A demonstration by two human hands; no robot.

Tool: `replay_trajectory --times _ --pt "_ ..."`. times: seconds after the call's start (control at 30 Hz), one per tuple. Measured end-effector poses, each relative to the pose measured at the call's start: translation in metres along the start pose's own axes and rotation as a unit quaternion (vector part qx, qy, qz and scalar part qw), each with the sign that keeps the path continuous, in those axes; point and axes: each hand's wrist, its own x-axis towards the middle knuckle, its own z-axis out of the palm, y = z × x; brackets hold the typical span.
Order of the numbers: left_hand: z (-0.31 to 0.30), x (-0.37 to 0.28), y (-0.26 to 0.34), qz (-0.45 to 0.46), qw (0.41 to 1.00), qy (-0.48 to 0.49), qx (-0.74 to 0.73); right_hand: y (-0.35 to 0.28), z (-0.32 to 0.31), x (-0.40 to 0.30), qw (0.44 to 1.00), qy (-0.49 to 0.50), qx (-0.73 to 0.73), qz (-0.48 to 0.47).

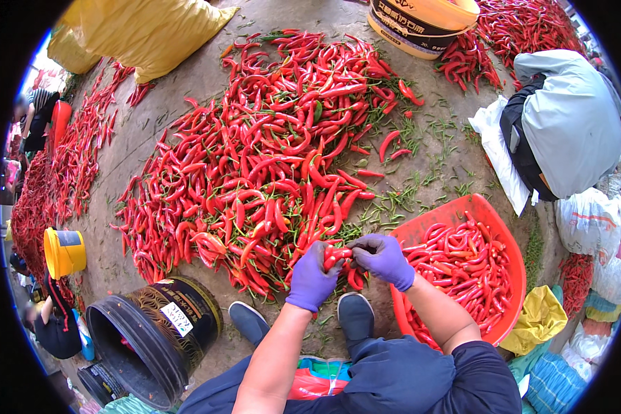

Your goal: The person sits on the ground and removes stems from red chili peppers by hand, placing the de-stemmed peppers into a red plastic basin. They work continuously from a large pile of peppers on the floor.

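My left hand [314,279], in a purple glove with dark fingers, is closed around several red chili peppers [337,253]. Close beside it, my right hand [384,260], gloved the same way, has its thumb and fingertips together at the ends of these peppers; whether it pinches a stem cannot be told. Just beyond both hands spreads a large heap of red chilies with green stems [269,171] on the concrete floor. To the right of my right hand stands a red plastic scoop-shaped basket [517,264] full of chilies, most of them without visible stems.
A black bucket [150,331] lies tipped at lower left, with a yellow bucket [72,253] farther off. Loose green stems [409,196] litter the floor. A crouching person [569,119] is at upper right, near a cream bucket [419,31]. Yellow sacking [150,31] lies at upper left.
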Motion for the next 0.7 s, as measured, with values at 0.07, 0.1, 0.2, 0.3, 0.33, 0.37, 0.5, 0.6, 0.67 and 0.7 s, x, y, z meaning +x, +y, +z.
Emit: replay_trajectory --times 0.07,0.1,0.2,0.3,0.33,0.37,0.5,0.6,0.67,0.7 --pt "0.001 -0.003 0.001 -0.011 1.000 -0.001 -0.012 0.001 0.001 -0.001 0.999 -0.008 0.037 0.020" --pt "0.002 -0.003 0.001 -0.017 1.000 -0.001 -0.018 -0.001 0.000 -0.002 0.998 0.001 0.057 0.038" --pt "0.011 -0.003 -0.004 0.017 0.999 0.018 -0.029 -0.006 -0.003 -0.001 0.992 0.008 0.098 0.080" --pt "0.022 -0.004 -0.002 -0.020 0.961 0.100 -0.256 0.000 -0.014 0.022 0.997 -0.001 0.054 0.062" --pt "0.018 -0.002 0.009 -0.075 0.933 0.110 -0.335 0.014 -0.029 0.040 0.999 0.016 0.000 0.030" --pt "0.015 0.000 0.013 -0.120 0.910 0.087 -0.386 0.022 -0.046 0.055 0.998 0.033 -0.056 -0.001" --pt "-0.005 0.000 0.007 -0.218 0.827 0.071 -0.513 -0.016 -0.099 0.143 0.733 0.189 -0.594 -0.274" --pt "-0.002 -0.004 0.002 -0.215 0.784 0.087 -0.576 -0.026 -0.144 0.193 0.688 0.198 -0.687 -0.122" --pt "-0.006 -0.006 0.008 -0.229 0.789 0.078 -0.565 -0.027 -0.152 0.205 0.697 0.182 -0.692 -0.057" --pt "-0.007 -0.007 0.010 -0.236 0.791 0.072 -0.559 -0.025 -0.155 0.207 0.693 0.165 -0.700 -0.044"
